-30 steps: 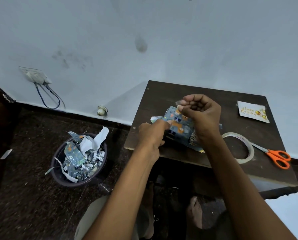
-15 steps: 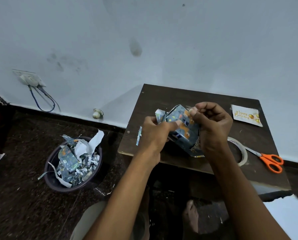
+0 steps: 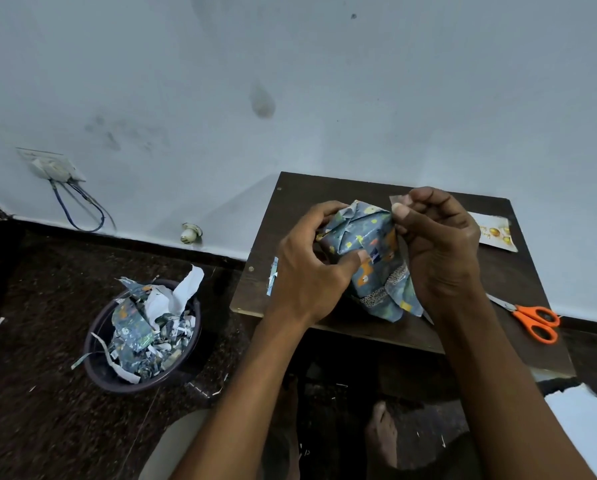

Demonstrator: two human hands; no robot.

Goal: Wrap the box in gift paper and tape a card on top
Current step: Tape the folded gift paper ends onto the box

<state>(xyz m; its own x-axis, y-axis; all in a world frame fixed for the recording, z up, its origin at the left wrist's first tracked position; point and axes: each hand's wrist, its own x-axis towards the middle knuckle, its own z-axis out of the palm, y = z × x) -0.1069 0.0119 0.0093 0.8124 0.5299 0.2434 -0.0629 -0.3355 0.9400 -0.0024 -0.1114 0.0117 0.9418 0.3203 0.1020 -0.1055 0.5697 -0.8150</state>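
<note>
The box (image 3: 370, 251), covered in blue patterned gift paper, is held tilted above the small dark table (image 3: 505, 271). My left hand (image 3: 311, 271) grips its left side, thumb pressing the front face. My right hand (image 3: 435, 251) is against the box's right side and pinches a small clear piece of tape (image 3: 399, 199) between thumb and forefinger at the top corner. The folded end flaps face up. The card (image 3: 494, 232), white with gold print, lies on the table behind my right hand, partly hidden.
Orange-handled scissors (image 3: 532, 320) lie at the table's right edge. A strip of paper (image 3: 273, 275) hangs at the table's left edge. On the floor to the left stands a dark bin (image 3: 141, 337) full of paper scraps. The wall is close behind the table.
Both hands have lifted the box off the table and turned it upright, end flaps upward. The right hand keeps the tape piece and now sits at the box's top right corner.
</note>
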